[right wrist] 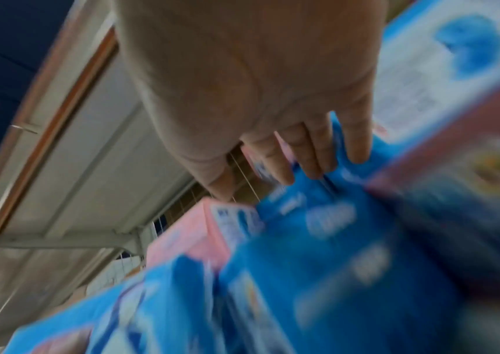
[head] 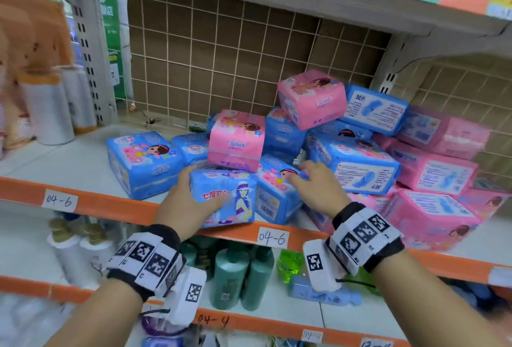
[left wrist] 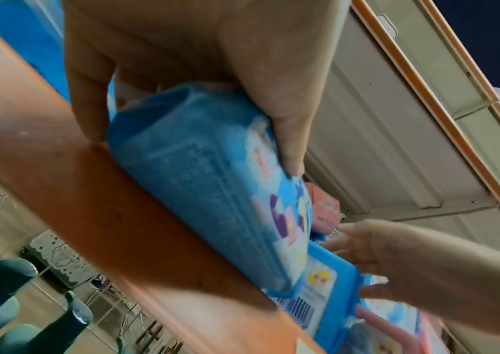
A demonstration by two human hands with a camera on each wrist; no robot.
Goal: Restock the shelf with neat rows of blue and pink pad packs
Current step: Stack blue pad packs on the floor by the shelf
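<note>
- The left hand [head: 184,202] has its grip clamped on a blue pad pack [head: 224,197] at the shelf's orange front edge [head: 91,205], thumb across the printed face.
- The right hand [head: 318,183] lies flat, fingers apart and straight, on a neighbouring blue pack [head: 277,191].
- Behind them, pink and blue packs [head: 357,136] sit in a jumbled heap.
- Best done, I judge, by carrying the held pack to the bare shelf at left, beside the lone blue pack [head: 142,164], squaring its edges.

Glossy plastic-wrapped pad packs [head: 224,197] on a matt painted metal shelf [head: 83,158].
</note>
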